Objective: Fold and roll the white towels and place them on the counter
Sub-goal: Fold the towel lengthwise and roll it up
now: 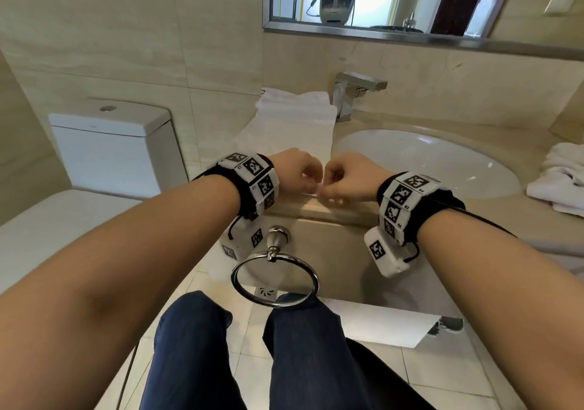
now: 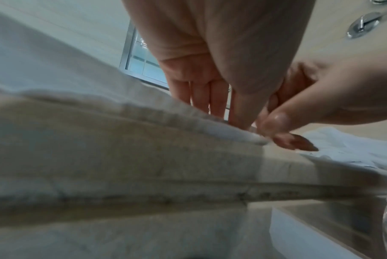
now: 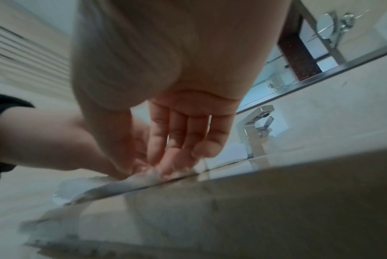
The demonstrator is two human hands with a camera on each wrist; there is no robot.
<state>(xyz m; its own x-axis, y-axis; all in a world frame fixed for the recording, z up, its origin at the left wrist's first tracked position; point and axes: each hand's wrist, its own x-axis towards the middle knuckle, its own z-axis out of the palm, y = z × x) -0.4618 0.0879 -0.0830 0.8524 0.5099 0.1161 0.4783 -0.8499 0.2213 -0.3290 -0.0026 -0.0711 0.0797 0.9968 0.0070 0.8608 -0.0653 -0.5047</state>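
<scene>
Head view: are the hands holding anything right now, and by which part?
Both the left hand and right hand pinch the near edge of the flat white towel at the counter's front.

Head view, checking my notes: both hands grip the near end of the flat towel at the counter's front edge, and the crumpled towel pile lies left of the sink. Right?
One error: in the head view the crumpled towel pile lies right of the sink, not left. Both hands, left hand and right hand, do grip the flat towel at the counter edge.
</scene>
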